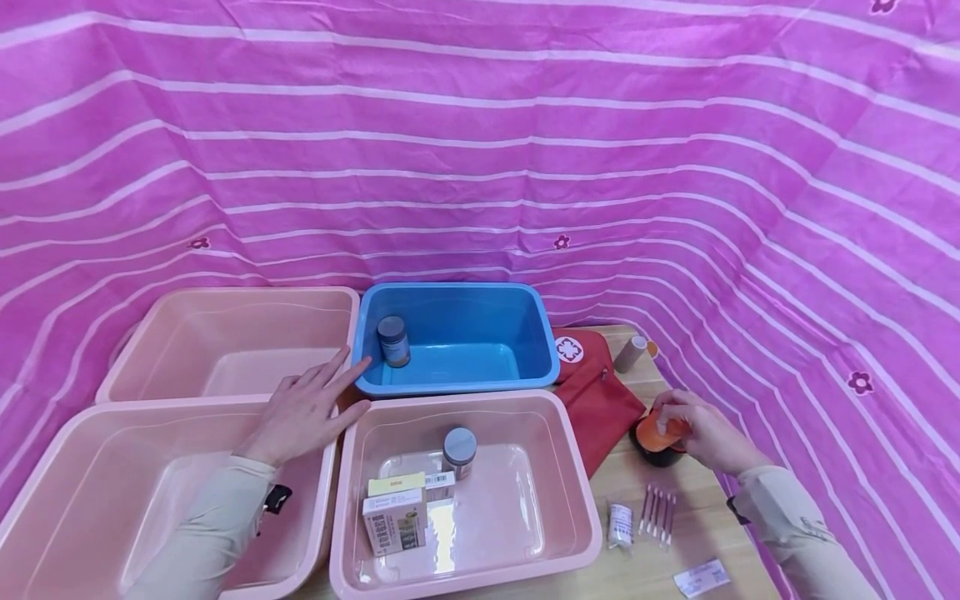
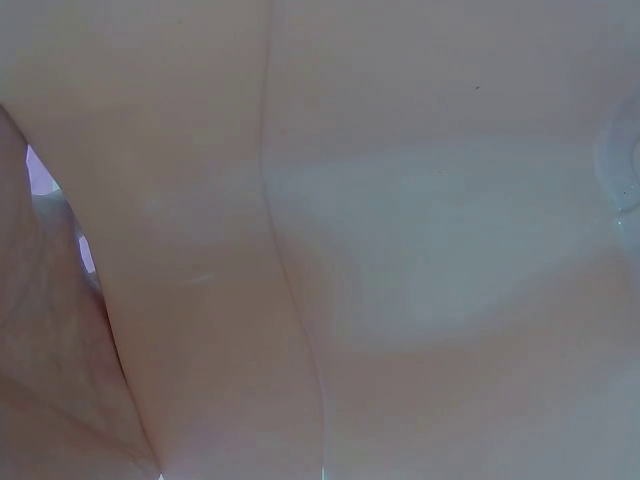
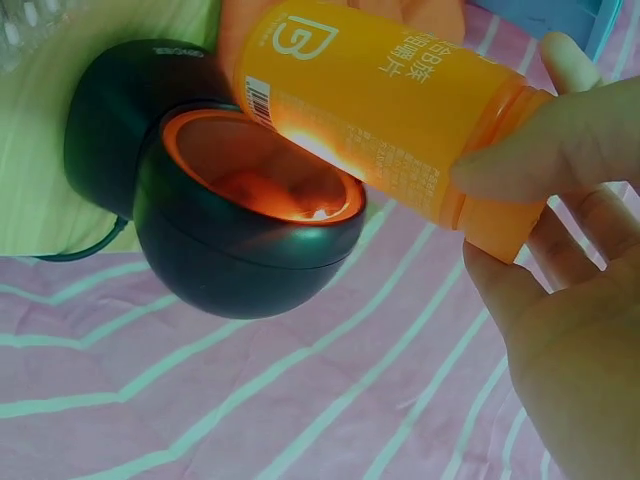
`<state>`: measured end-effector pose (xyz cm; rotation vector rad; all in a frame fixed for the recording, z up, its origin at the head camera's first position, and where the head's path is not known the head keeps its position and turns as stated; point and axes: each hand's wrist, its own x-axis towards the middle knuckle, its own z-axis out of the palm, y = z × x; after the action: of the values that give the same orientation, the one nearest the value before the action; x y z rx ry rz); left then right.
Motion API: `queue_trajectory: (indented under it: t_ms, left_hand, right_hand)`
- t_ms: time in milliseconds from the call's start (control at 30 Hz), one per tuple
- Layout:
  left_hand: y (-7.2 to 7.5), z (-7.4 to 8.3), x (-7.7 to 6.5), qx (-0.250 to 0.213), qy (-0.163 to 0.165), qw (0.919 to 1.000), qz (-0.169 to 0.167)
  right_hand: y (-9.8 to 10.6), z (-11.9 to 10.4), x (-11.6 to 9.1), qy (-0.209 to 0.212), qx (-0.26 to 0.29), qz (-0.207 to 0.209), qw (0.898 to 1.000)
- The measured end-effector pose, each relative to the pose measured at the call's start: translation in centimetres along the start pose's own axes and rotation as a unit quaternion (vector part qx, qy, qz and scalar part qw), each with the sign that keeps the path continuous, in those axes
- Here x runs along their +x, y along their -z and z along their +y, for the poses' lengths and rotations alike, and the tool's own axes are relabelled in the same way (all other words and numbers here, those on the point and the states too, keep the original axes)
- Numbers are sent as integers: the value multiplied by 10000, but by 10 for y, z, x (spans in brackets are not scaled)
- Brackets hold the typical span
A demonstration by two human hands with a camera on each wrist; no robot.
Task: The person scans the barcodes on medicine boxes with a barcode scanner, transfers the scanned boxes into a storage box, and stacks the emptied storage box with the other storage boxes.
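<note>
Landmark: blue bin (image 1: 487,362).

Nearest, front right of the blue bin, on the counter (image 1: 637,571): packet (image 1: 701,578), swabs (image 1: 657,517) in a row, wrapped roll (image 1: 620,527).

Directly in front of the blue bin: pink bin (image 1: 510,508). Contents: white box (image 1: 393,529), yellow box (image 1: 396,483) and another small box (image 1: 442,485) grouped toward its left side; grey-lidded jar (image 1: 459,450) beside them. Second pink bin (image 1: 67,500), front left of the blue bin.

Left hand (image 1: 303,412): fingers extended and apart, at the blue bin's near left corner; contact cannot be told.

Right hand (image 1: 708,433): clamped on the cap end of the bottle (image 3: 370,100), right and front of the blue bin, at the scanner (image 3: 230,265). Bottle orange, tilted, white print, "B" logo; barcode near its base edge. Scanner black, rounded, window glowing red.

Right of the blue bin: red pouch (image 1: 596,404), white emblem; beyond it, a grey cylinder (image 1: 630,355).

Blue bin itself: one dark-lidded jar (image 1: 394,342), left end. Left of it, third pink bin (image 1: 247,371). Behind: striped pink curtain (image 1: 450,150).
</note>
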<state>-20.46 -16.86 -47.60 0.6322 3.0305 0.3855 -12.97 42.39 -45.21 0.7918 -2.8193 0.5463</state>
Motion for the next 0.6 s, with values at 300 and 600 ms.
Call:
queue_trajectory:
  t_ms: [300, 600]
  left_hand:
    - [-1, 0, 0, -1, 35, 10000, 19]
    - [0, 1, -1, -69, 98, 9999, -13]
  right_hand:
    - [5, -19, 15, 259, -56, 48, 9996]
    - [16, -41, 39, 475, 76, -134, 9988]
